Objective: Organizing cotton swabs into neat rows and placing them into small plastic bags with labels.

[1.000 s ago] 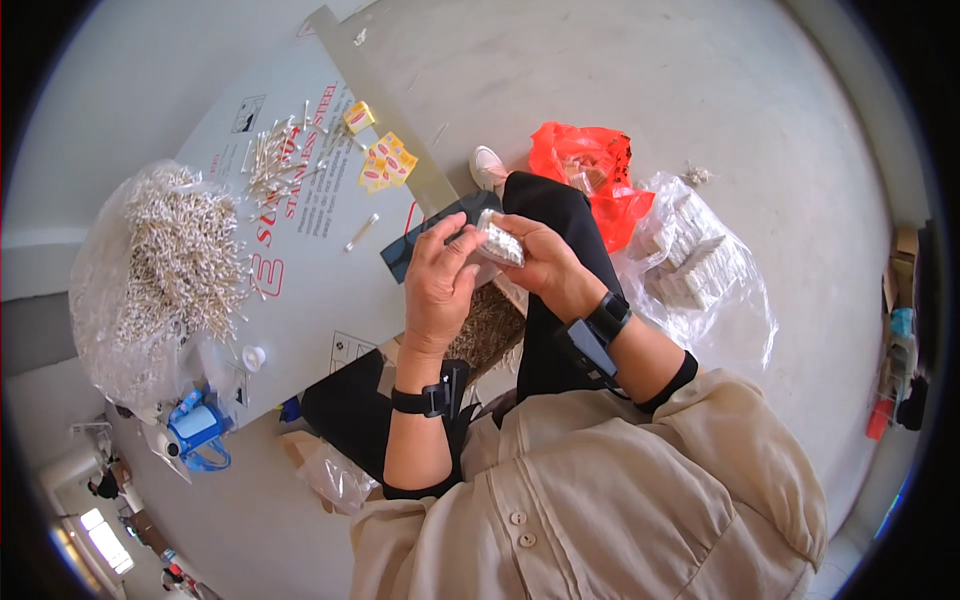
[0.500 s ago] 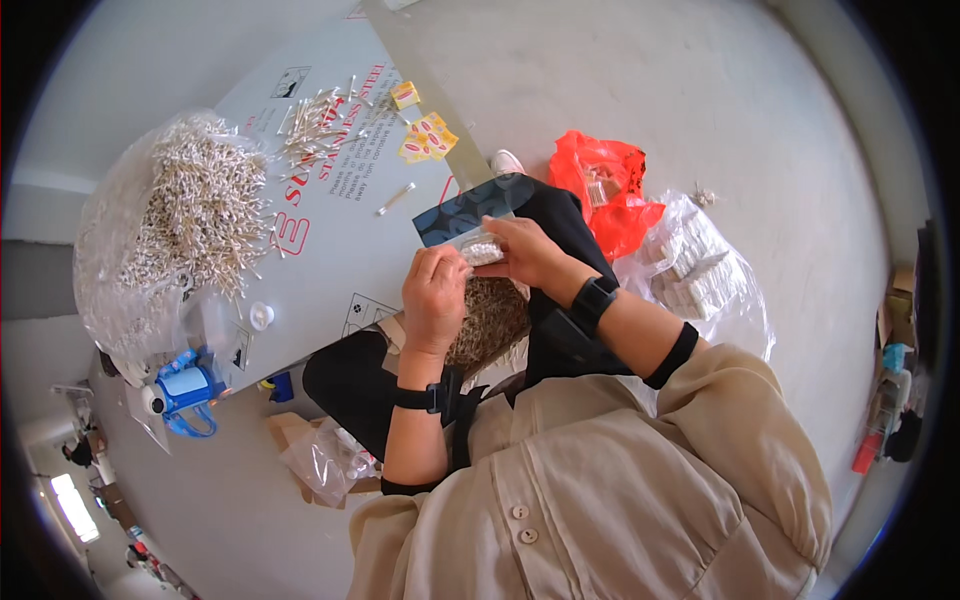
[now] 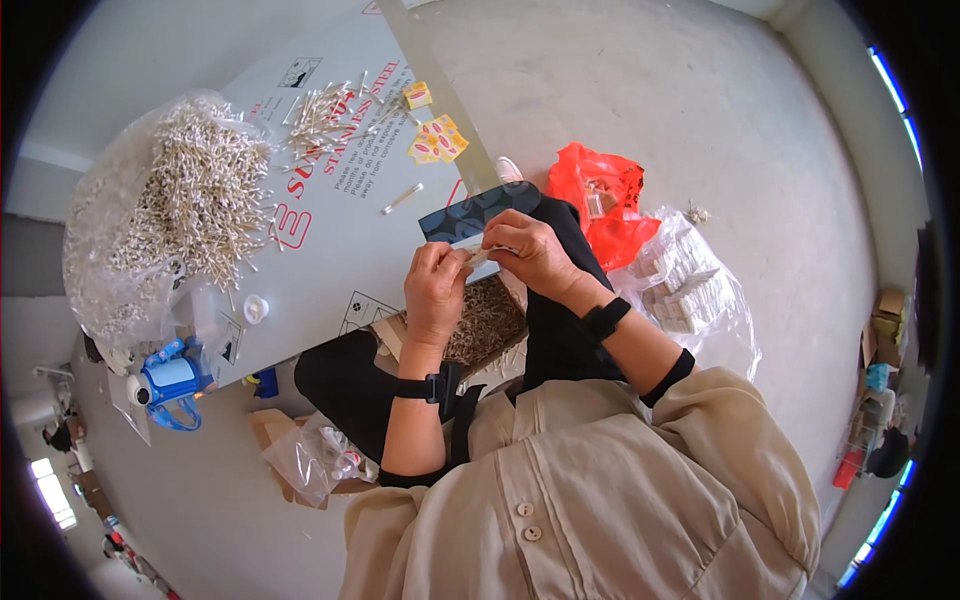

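Over my lap, both hands are closed at the ends of a small clear pack of cotton swabs [image 3: 479,256], mostly covered by fingers. My left hand [image 3: 436,290] pinches its left side with fingertips and thumb. At its right side, my right hand [image 3: 532,252] grips with bent fingers. Below them, an open cardboard box [image 3: 487,322] full of cotton swabs rests between my legs. A dark blue patterned sheet [image 3: 478,212] lies just beyond my hands at the table edge. To its left, a single small pack [image 3: 402,198] of swabs lies on the table.
A big clear bag of loose cotton swabs [image 3: 205,190] stands on the table's left, near a blue bottle [image 3: 172,380]. Loose swabs [image 3: 325,120] and yellow cards [image 3: 439,140] lie farther back. On the floor at right are a red bag [image 3: 600,205] and a clear bag of white packs [image 3: 685,290].
The pack has tilted, so its white swab tips are less visible. My right hand has shifted slightly right and its fingers have curled more. The view has moved slightly.
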The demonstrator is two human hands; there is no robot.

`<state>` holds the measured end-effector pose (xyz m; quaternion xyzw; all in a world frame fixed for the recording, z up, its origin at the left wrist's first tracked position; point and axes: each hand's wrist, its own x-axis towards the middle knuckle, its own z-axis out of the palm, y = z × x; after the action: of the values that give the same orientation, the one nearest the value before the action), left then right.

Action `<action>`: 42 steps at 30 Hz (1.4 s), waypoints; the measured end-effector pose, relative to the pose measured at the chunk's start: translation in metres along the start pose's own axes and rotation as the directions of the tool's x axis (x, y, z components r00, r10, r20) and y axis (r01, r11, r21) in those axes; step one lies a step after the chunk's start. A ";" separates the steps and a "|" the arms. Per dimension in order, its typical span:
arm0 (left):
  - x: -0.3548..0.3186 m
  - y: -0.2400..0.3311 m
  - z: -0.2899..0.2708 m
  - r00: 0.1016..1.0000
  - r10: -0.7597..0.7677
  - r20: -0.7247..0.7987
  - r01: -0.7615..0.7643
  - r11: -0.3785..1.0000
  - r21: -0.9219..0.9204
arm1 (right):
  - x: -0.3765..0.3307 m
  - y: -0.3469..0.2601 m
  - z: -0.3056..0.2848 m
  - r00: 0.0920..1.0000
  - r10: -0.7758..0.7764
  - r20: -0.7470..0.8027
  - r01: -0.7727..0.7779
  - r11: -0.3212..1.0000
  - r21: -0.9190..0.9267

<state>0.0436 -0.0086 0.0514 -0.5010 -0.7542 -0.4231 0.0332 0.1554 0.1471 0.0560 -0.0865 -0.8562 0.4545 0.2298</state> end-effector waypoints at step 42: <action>-0.002 -0.004 -0.013 0.958 0.153 0.241 -0.167 0.985 0.036 | 0.016 0.002 -0.013 0.916 -0.325 0.233 0.391 0.851 -0.350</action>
<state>0.0365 -0.0194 0.0565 -0.6064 -0.7212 -0.3348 -0.0093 0.1473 0.1637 0.0658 0.0690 -0.9463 0.2295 0.2170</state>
